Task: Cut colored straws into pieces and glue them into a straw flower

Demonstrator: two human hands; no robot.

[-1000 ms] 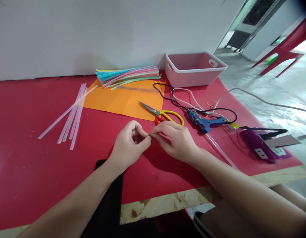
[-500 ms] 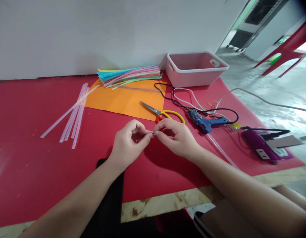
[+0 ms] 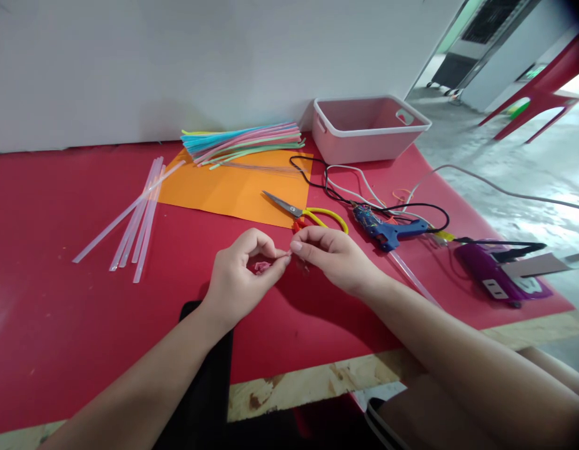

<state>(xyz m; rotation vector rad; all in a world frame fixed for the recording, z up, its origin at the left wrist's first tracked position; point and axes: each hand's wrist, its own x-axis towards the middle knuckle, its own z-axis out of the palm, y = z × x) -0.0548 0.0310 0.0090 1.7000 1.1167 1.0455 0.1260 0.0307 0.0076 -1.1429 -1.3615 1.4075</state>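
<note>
Both hands meet over the red tabletop, fingertips almost touching. My left hand [image 3: 242, 272] is closed in a pinch, and a small crumpled pink piece [image 3: 262, 267] shows inside the curl of its fingers. My right hand [image 3: 333, 255] pinches at the same spot, thumb against forefinger, on what looks like the end of that pink piece; the fingertips mostly hide it. A thin, blurred bit hangs under the right fingers. Just beyond the hands lie scissors [image 3: 296, 211] with yellow and red handles, open blades partly over an orange sheet [image 3: 223, 192].
Colourful pipe cleaners [image 3: 242, 144] lie at the back, with clear glue sticks [image 3: 142, 219] to the left. A pink basket [image 3: 364, 145] stands back right. A blue glue gun [image 3: 387, 230], tangled cords and a purple power strip [image 3: 499, 272] are right. A black flat object [image 3: 205, 369] sits under my left forearm.
My fingertips have shifted slightly against each other, and more of the pink piece shows inside my left hand. The view has moved a little; the things on the table stay put.
</note>
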